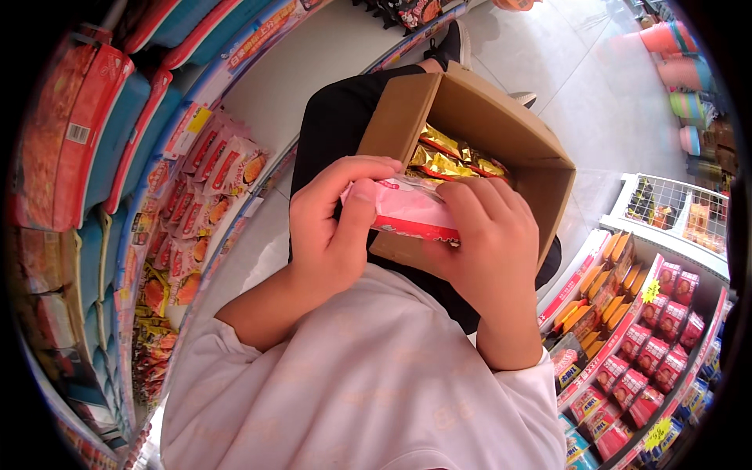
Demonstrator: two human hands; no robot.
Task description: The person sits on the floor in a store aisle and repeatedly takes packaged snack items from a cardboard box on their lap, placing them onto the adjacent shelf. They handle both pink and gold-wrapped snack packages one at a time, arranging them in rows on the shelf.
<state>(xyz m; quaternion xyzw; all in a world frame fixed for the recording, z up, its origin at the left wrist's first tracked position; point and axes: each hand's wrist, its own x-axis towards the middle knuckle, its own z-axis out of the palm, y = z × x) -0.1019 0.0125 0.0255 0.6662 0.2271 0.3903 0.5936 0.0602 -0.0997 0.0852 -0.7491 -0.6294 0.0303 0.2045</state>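
Observation:
Both my hands hold a pink snack packet (407, 207) with a red lower edge, close in front of my chest. My left hand (333, 227) grips its left end, thumb on the front. My right hand (486, 239) wraps its right end. Just behind the packet an open brown cardboard box (509, 133) rests on my lap, over black trousers. Gold foil packets (450, 157) lie inside the box. The packet's middle shows between my fingers; its ends are hidden.
Shop shelves curve along the left with red and orange snack packets (223, 168) and blue-red boxes (102, 133). At lower right another shelf (627, 345) carries orange and red packets. A white wire basket (674, 207) and coloured plastic tubs (677, 63) stand at the right on the pale floor.

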